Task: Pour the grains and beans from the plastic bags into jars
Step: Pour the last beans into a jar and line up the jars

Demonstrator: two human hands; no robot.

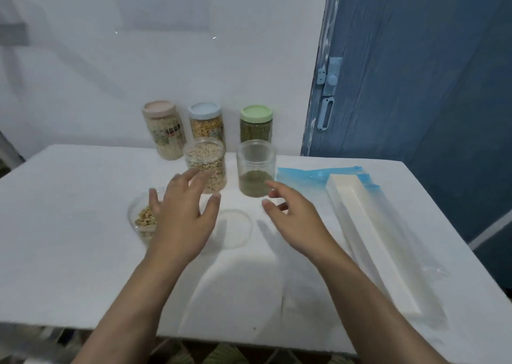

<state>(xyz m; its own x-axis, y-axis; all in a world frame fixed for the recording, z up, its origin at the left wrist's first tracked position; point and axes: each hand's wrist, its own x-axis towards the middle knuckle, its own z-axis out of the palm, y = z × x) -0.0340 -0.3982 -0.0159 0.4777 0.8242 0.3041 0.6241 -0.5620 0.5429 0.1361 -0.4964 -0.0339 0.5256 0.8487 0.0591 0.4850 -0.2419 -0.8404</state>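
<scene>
Behind open jars — labelled jar (illegible)

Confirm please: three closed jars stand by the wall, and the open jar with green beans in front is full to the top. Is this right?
Not quite. The head view shows the open jar with green beans filled only near its bottom. The three closed jars do stand by the wall.

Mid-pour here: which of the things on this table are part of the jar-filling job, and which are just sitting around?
Part of the job:
- open jar of pale beans
- open jar with some green grains
- clear container of nuts
- clear lid
- blue zip bags
- left hand, right hand, both open, holding nothing

Lying about:
- three lidded, filled jars by the wall
- white box
- blue door
</scene>
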